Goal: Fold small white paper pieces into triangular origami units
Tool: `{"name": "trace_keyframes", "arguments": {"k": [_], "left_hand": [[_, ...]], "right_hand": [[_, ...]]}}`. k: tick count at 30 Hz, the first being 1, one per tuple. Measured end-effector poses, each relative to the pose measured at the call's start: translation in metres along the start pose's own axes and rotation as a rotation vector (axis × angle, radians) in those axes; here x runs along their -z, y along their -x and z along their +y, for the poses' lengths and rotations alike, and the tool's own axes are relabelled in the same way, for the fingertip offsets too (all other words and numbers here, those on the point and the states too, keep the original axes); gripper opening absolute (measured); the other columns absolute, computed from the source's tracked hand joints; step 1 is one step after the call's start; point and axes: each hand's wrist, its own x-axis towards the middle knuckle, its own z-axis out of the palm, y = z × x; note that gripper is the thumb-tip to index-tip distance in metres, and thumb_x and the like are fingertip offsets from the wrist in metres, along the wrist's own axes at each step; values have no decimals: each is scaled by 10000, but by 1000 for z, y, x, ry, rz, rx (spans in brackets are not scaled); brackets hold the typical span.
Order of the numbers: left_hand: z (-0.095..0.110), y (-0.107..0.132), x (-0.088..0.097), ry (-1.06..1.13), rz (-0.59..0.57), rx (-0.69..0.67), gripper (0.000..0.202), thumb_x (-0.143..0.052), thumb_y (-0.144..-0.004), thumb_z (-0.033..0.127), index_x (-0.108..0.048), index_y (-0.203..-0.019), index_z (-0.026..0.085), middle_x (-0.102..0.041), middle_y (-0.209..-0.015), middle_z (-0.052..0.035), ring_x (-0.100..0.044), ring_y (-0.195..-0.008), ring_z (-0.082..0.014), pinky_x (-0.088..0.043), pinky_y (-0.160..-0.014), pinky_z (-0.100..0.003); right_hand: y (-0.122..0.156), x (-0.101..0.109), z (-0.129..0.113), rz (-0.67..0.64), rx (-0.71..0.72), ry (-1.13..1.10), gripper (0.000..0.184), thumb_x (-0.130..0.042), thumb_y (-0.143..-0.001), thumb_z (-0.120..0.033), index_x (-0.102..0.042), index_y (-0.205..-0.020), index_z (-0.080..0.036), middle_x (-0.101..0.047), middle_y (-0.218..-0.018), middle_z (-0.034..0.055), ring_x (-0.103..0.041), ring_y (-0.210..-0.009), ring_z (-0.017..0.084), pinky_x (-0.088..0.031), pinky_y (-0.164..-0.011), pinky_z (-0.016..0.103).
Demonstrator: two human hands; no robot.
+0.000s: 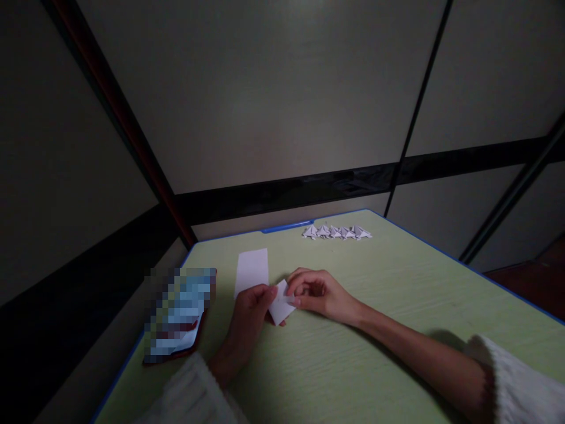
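Observation:
A small folded piece of white paper (279, 308) is held between my two hands, a little above the table. My left hand (252, 307) pinches its left side, thumb on top and fingers underneath. At its right corner, the thumb and index finger of my right hand (318, 292) close on a flap. Just behind my left hand lies a flat white paper sheet (252, 270), its near end partly covered by that hand. Farther back stands a row of several folded white paper figures (336, 232), close side by side.
On the left of the green table (397, 277) lies a phone (180, 318) in a red case, its screen blurred out. A blue strip (286, 226) runs along the table's back edge. Dark-banded cabinet panels (282, 106) rise right behind the table.

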Motion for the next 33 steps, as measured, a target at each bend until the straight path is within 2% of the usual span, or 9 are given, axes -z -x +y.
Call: {"name": "trace_keyframes", "arguments": {"k": [3,5,10,16,21,26,33], "left_hand": [[0,1,-2,-50,-25,-27,243,-542,-617,350,-520,-508,134,-517,-356,35,-484,-338,-107,-348,-360,-199],[-1,1,-3,-71,-36,-45,229,-541,-624,331,-523,-510,133,-526,-364,33,-488,-347,-104,-350,-366,-193],[-2,0,-4,-89,-90,-26,172,-567,-603,283,-546,-544,123,-560,-409,17,-501,-380,-103,-362,-383,-190],[-1,0,-3,-84,-117,-16,168,-575,-589,281,-559,-543,120,-565,-419,10,-503,-388,-104,-366,-395,-194],[-1,0,-3,-53,-115,-12,150,-580,-574,258,-553,-520,121,-554,-410,18,-499,-384,-102,-366,-391,-192],[-1,0,-2,-28,-169,49,161,-588,-562,270,-561,-525,115,-578,-431,0,-530,-405,-131,-385,-394,-211],[1,0,-6,-112,-136,60,202,-568,-604,291,-570,-523,105,-562,-401,7,-509,-362,-110,-358,-369,-191]], "right_hand": [[-1,0,0,37,41,13,146,-627,-613,-261,-585,-623,-121,-513,-856,45,-471,-643,75,-380,-586,215],[-1,0,0,62,11,-12,174,-631,-604,-279,-570,-597,-116,-527,-803,38,-477,-641,81,-378,-594,222],[-3,-3,0,112,-163,-57,263,-632,-583,-344,-543,-599,-97,-506,-530,-23,-435,-489,60,-328,-501,207],[-2,-6,-1,211,-222,-28,297,-661,-527,-364,-547,-583,-95,-528,-502,-22,-438,-453,57,-328,-474,198],[-1,-10,0,305,-242,-21,260,-660,-532,-326,-532,-540,-100,-538,-493,-10,-438,-429,59,-325,-436,191],[-1,-14,-1,297,-215,47,175,-615,-583,-245,-515,-539,-109,-511,-484,-18,-427,-428,56,-318,-419,181],[-1,-15,2,308,-207,39,152,-580,-601,-240,-501,-549,-120,-509,-486,-14,-434,-429,71,-334,-433,199]]}}
